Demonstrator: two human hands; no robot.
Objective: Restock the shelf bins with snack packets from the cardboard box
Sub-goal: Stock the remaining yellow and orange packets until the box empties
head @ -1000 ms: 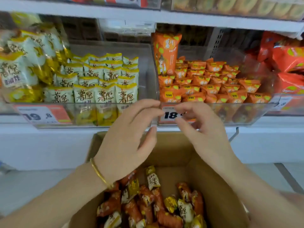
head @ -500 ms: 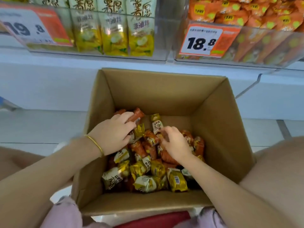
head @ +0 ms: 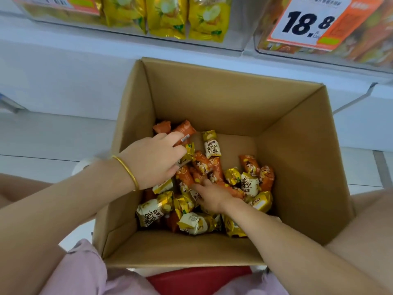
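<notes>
In the cardboard box [head: 212, 99] your left hand [head: 155, 160] curls round an orange packet [head: 184, 128], your right hand [head: 214, 195] lies on the pile [head: 193, 223], grip unclear; these probably light, slippery, crushable packets want a mid-body pinch.

We've got the cardboard box [head: 223, 96] right in front, below the shelf bins [head: 239, 28]. Snack packets [head: 249, 184] piled in its btm, mostly near side. Both hands in the box: left hand [head: 153, 160] curled round packets far-left, right hand [head: 212, 194] nearer, mid-pile. Price tag [head: 308, 20] fronts the right bin.
</notes>
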